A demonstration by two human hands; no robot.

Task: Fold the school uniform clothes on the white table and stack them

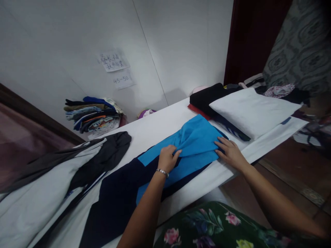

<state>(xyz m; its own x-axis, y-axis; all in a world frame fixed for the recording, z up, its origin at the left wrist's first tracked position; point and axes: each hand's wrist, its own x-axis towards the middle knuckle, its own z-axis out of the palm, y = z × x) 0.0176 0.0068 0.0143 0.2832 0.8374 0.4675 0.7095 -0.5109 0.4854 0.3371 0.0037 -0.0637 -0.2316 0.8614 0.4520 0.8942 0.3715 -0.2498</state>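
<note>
A bright blue and dark navy garment [198,137] lies lengthwise along a white-covered table [144,132], its blue part bunched and wrinkled in the middle. My left hand [168,158], with a bracelet on the wrist, has its fingers curled and pinches a fold of the blue cloth. At the garment's right end my right hand [229,151] rests with fingers stretched out on the blue cloth and its dark edge. The exact kind of garment cannot be made out.
Beyond my right hand lies a folded white garment [254,110] on darker clothes, beside a black folded garment [212,98]. Loose grey and white clothes [51,179] spread over the left end. A stack of folded clothes [94,115] stands near the wall under paper notes [113,62].
</note>
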